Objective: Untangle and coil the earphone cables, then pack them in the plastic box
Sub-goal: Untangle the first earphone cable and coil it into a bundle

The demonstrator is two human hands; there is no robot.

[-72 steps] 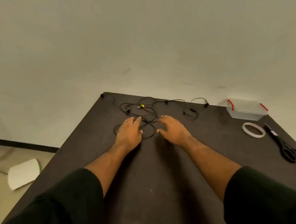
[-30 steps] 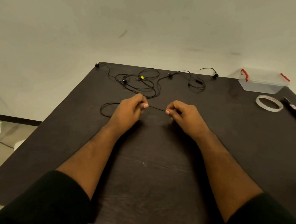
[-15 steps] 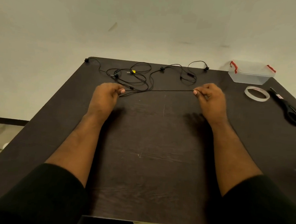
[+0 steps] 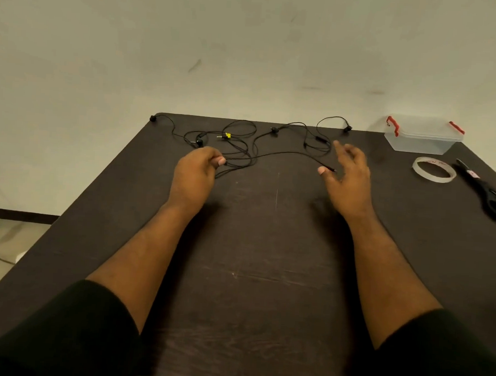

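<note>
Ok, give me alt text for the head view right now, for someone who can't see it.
On a dark table, the left hand pinches black tangled earphone cables, while the right hand is open beside a loose plug end. A lidded plastic box, tape roll and scissors sit far right.

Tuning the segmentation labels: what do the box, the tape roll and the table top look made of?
Box: clear plastic, slightly frosted, the wall showing through it; red clips look like plastic too.
Tape roll: translucent whitish film, glossy, probably plastic tape.
Table: dark brown matte top with faint grain and scratches, likely wood or laminate.
</note>
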